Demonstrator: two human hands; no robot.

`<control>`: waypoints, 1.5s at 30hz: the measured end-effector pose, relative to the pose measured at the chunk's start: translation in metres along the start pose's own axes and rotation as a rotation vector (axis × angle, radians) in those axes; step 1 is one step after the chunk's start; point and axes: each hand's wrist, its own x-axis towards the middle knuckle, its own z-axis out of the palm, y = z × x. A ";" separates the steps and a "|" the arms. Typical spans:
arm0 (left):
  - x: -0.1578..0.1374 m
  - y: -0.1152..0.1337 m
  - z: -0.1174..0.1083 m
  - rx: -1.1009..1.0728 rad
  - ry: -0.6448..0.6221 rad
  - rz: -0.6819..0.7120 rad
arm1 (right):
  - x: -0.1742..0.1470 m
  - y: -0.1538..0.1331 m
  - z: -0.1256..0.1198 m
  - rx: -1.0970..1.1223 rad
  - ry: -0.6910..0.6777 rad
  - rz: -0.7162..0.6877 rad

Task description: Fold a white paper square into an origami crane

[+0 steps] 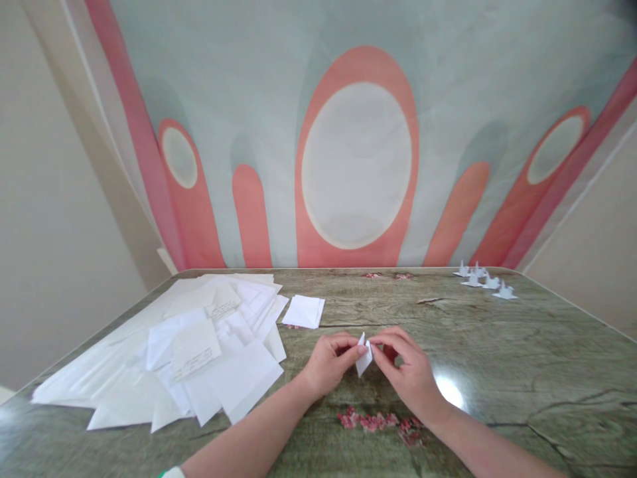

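Between my hands, above the table's middle, is a small folded piece of white paper [364, 362], narrow and pointed at top and bottom. My left hand [334, 362] pinches its left side between thumb and fingers. On the other side, the thumb and fingertips of my right hand [405, 365] close on its right upper edge. Part of the paper is hidden behind my fingertips. Just beyond my left hand lies a small stack of square white paper [303, 311]. Several finished paper cranes [492, 281] stand at the far right of the table.
A spread heap of white paper sheets [209, 358], some with writing, covers the left of the wood-patterned table [497, 358]. Pink blossom prints [373, 421] mark the tabletop. A wall with coral arches [355, 166] rises behind the far edge.
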 end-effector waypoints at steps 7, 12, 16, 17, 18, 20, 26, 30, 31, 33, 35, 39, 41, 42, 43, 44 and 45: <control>0.001 -0.002 0.000 0.020 -0.011 0.012 | 0.002 0.005 -0.001 0.016 -0.014 -0.024; 0.000 -0.002 0.000 0.039 -0.001 0.022 | 0.001 0.004 0.000 0.030 -0.017 0.000; 0.000 -0.003 0.001 0.047 -0.001 0.020 | 0.000 0.005 0.002 0.046 -0.011 0.016; 0.000 -0.003 0.001 0.048 0.000 0.021 | 0.000 0.005 0.002 0.050 -0.012 0.017; 0.000 -0.003 0.001 0.048 0.002 0.022 | 0.000 0.005 0.002 0.055 -0.015 0.017; 0.000 -0.003 0.001 0.051 0.006 0.023 | 0.001 0.005 0.002 0.061 -0.018 0.017; 0.000 -0.002 0.001 0.055 0.025 0.009 | 0.000 0.005 0.002 0.064 -0.021 0.025; 0.001 -0.001 0.002 0.033 0.043 0.002 | -0.002 0.004 0.003 0.088 -0.009 0.065; 0.001 -0.002 0.002 0.017 0.050 -0.008 | -0.002 0.003 0.003 0.097 -0.013 0.086; 0.001 -0.005 0.004 -0.042 0.066 -0.039 | -0.002 0.001 0.003 0.116 -0.046 0.141; 0.002 -0.010 0.005 -0.132 0.090 -0.073 | -0.002 0.000 0.004 0.133 -0.110 0.205; 0.003 -0.016 0.006 -0.264 0.141 -0.106 | -0.001 0.001 0.006 0.131 -0.218 0.282; 0.003 -0.015 0.006 -0.280 0.140 -0.113 | -0.001 0.003 0.007 0.128 -0.251 0.286; 0.003 -0.014 0.006 -0.281 0.139 -0.117 | 0.000 0.004 0.007 0.130 -0.260 0.280; 0.003 -0.013 0.006 -0.281 0.137 -0.120 | 0.000 0.004 0.007 0.133 -0.263 0.271; 0.002 -0.012 0.006 -0.282 0.135 -0.121 | 0.000 0.004 0.006 0.136 -0.259 0.261; 0.002 -0.011 0.005 -0.285 0.131 -0.121 | 0.001 0.004 0.006 0.139 -0.252 0.250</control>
